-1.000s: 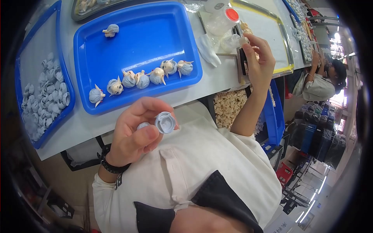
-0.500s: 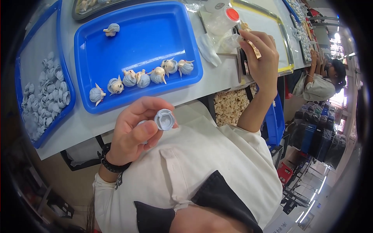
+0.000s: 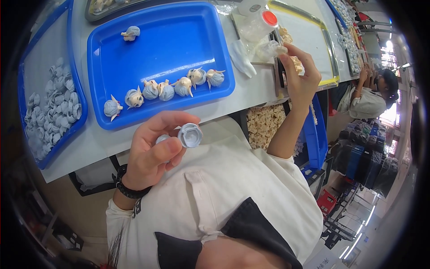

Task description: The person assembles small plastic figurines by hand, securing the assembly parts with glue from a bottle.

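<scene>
The smooth white counter [image 3: 95,142] is well loaded here: shallow blue-rimmed tray [image 3: 48,45] at left, glossy blue rectangular plastic tray [image 3: 179,45] beside it, then a limp white strip [image 3: 242,59], and a yellow-edged rectangular tray [image 3: 314,41] at right.

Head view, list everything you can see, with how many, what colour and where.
Held pieces: two visible, pale blue, left of centre
Doll heads: eight, cream with pale blue hair, in large tray
Large tray: one, blue, upper left
Shell pieces: pile, pale blue-grey, far left
Bottle: one, clear, red cap, upper right
Cream pieces: many, cream, below table edge
Table: one, white, under large tray
Co-worker: one, light top, far right
Left grip: one, bare, holding those pieces
Right grip: one, bare, beside bottle

Background clutter: too small to count.
</scene>
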Available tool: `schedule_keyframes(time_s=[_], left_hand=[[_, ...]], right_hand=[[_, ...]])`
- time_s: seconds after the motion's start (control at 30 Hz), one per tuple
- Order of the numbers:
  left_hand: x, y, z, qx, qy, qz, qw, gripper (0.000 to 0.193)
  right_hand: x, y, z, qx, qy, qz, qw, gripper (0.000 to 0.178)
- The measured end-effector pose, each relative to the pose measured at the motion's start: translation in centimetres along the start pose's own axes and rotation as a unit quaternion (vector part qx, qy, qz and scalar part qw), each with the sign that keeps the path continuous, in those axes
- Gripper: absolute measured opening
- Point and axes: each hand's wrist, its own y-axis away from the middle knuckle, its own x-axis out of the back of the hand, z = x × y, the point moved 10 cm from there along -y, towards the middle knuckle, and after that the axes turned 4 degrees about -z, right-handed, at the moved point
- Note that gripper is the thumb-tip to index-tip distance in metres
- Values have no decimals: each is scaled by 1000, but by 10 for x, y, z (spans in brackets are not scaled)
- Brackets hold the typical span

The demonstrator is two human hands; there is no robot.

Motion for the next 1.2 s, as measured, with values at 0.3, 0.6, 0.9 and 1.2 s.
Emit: schedule_keyframes(time_s=[0.3, 0.6, 0.9, 1.2], left_hand=[[3, 0, 4, -17, 7, 28, 999, 41], [3, -3, 5, -33, -7, 20, 999, 39], [3, -2, 4, -20, -8, 21, 1000, 40], [3, -2, 3, -15, -6, 24, 1000, 39]], right_hand=[[0, 5, 9, -31, -24, 20, 999, 20], [5, 9, 17, -54, -76, 71, 993, 18], [3, 3, -3, 0, -12, 40, 999, 19], [-1, 1, -5, 18, -8, 21, 1000, 20]])
